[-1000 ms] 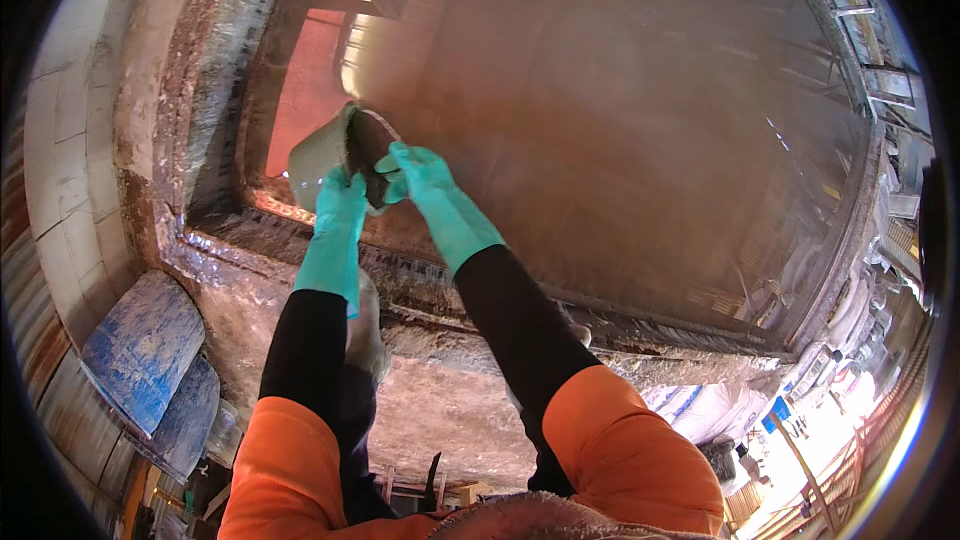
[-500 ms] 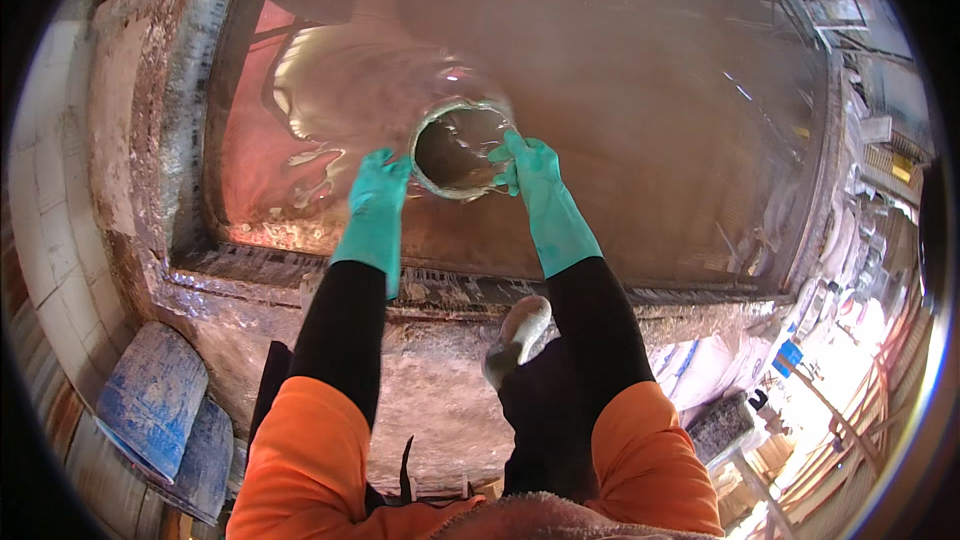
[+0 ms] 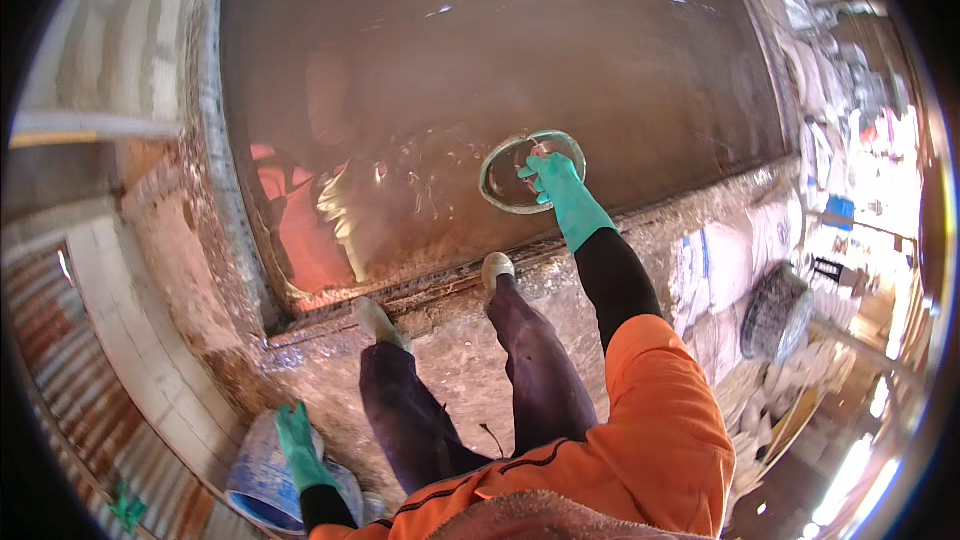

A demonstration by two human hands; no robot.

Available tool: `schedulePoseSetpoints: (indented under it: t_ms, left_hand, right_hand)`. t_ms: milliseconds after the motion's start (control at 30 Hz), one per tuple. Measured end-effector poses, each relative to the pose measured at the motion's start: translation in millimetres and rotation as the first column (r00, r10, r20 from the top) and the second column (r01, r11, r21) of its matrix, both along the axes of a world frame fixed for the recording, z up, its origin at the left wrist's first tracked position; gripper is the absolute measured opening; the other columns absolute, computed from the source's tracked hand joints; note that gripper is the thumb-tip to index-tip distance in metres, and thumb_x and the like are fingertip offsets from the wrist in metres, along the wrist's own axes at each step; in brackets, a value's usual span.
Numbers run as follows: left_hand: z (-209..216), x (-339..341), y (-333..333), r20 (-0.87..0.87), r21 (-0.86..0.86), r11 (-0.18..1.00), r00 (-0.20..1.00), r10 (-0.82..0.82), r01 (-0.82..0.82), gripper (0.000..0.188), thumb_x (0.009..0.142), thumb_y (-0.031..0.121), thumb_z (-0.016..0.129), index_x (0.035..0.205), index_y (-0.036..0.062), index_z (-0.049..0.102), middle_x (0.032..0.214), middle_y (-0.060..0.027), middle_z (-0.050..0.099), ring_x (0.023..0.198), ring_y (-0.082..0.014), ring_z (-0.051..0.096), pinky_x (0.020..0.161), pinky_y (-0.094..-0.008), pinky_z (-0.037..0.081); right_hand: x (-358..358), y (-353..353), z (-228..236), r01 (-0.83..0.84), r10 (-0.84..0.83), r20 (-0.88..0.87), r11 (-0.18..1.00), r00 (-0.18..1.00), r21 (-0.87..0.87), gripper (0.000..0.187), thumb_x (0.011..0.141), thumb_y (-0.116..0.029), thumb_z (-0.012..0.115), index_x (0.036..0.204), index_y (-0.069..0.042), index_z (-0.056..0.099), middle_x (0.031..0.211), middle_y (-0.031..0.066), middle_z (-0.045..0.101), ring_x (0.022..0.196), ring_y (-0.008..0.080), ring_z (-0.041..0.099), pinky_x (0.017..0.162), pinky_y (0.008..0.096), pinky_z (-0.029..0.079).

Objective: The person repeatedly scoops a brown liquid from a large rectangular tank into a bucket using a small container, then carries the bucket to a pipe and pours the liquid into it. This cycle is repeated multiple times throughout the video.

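Observation:
A bucket with a pale green rim [image 3: 487, 178] sits low in the brown liquid, its rim tilted and its body hidden below the surface. My right hand [image 3: 556, 183], in a green rubber glove, reaches across the near side of the rim. Its fingers are curled at the bucket's handle, which shows only in small part. At the lower left, my left hand [image 3: 296, 440], gloved the same way, is stretched out over a blue plastic tub [image 3: 258, 475]. The fingers look extended and hold nothing visible; whether they touch the tub I cannot tell.
The liquid fills a large rectangular tank with a rough concrete rim [image 3: 430, 292]. My boots [image 3: 380, 324] stand at its near edge. White sacks [image 3: 735, 250] and a dark round container [image 3: 778, 312] lie to the right. Rusty corrugated sheet [image 3: 110, 410] runs along the left.
My left hand has left the bucket's rim and swung down left over the blue tub. The right hand has shifted from the rim to the handle. The view has turned.

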State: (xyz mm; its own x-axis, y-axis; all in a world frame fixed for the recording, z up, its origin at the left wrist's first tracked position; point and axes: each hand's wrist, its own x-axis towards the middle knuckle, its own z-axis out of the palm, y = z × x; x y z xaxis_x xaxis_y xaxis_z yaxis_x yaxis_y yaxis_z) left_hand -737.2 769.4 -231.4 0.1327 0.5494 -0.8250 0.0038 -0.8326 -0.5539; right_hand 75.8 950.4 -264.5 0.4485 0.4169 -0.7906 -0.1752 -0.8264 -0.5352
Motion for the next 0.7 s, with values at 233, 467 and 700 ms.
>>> schedulePoseSetpoints:
  t_ms: [233,467,700]
  left_hand:
    - [128,105,-38,0.261,-0.507,-0.412,-0.590,0.764,-0.757,0.054,0.099,0.040,0.054,0.146,0.0153,0.045,0.149,-0.0049,0.046,0.129,-0.0239,0.051,0.110,-0.0427,0.035]
    - [170,203,25,0.208,-0.703,-0.479,-0.796,0.569,-0.526,0.053,0.100,0.039,0.054,0.146,0.0150,0.046,0.147,-0.0051,0.047,0.129,-0.0236,0.051,0.109,-0.0429,0.036]
    - [221,284,66,0.230,-0.758,-0.338,-0.714,0.661,-0.557,0.052,0.100,0.039,0.054,0.145,0.0148,0.046,0.145,-0.0052,0.048,0.129,-0.0234,0.051,0.108,-0.0431,0.037]
  right_hand:
    - [43,-71,184,0.022,-0.013,-0.057,0.987,0.998,0.161,0.023,0.096,-0.026,0.060,0.100,-0.004,0.065,0.074,0.0045,0.067,0.050,0.0106,0.048,0.041,0.0262,0.036]
    - [75,-137,272,-0.049,0.058,-0.022,0.959,0.998,0.277,0.040,0.098,-0.038,0.053,0.074,-0.011,0.072,0.062,0.0025,0.065,0.052,0.0140,0.057,0.044,0.0308,0.043]
    - [99,-174,361,0.017,-0.026,0.048,0.984,0.998,0.177,0.033,0.092,-0.030,0.054,0.077,-0.009,0.075,0.060,0.0030,0.060,0.049,0.0174,0.052,0.046,0.0336,0.043]
